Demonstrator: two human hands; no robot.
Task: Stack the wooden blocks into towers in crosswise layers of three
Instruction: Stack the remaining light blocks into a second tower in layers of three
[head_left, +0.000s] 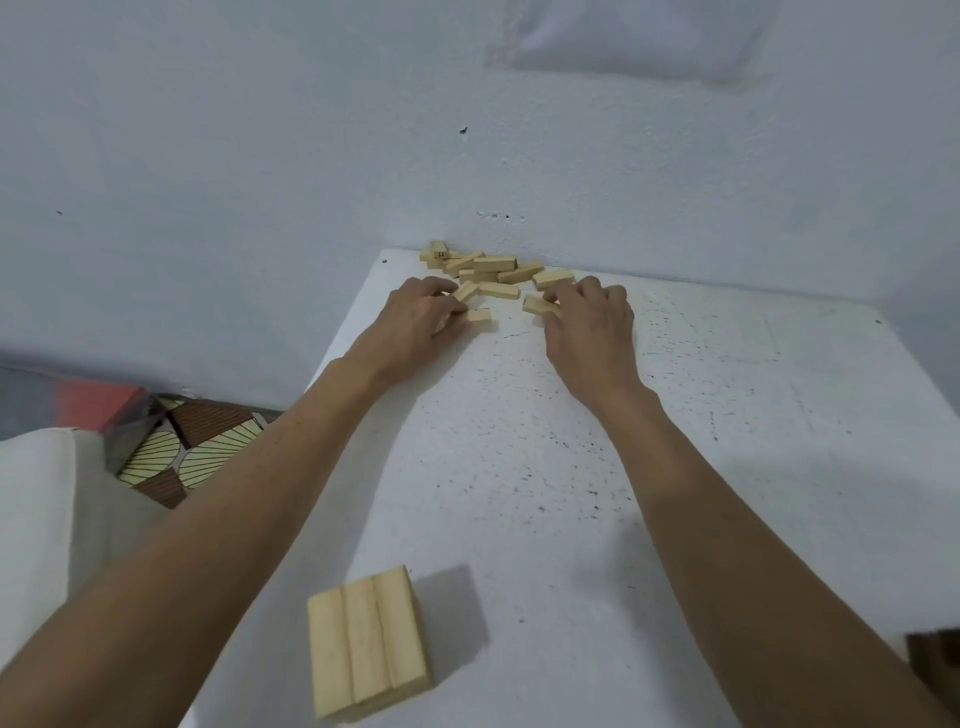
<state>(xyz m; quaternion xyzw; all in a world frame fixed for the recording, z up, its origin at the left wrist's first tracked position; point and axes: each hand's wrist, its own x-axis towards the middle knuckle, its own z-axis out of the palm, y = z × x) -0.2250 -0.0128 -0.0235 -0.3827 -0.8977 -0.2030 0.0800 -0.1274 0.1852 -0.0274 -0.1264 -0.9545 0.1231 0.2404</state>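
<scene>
Nearest you, close to the front edge of the white speckled table (571, 467), sits the started tower (369, 642). Its top layer is three wooden blocks lying side by side and touching. How many layers lie beneath cannot be told.

Your forearms reach away over the tabletop to its far edge. Your left hand (423, 312) has its fingers curled round a tilted block (466, 291), pinching it, and a short-looking block (479, 314) lies at the fingertips just below. Your right hand (592, 317) is curled over the near end of a flat block (537, 305), with the thumb hidden.

Just beyond both hands the loose pile (483, 262) of blocks lies jumbled against the pale wall (311, 156). One block end there, at the pile's left, bears dark marks (440, 253) too small to read.

Left of the table you see a patterned floor (192, 447) and white cloth (36, 493).
</scene>
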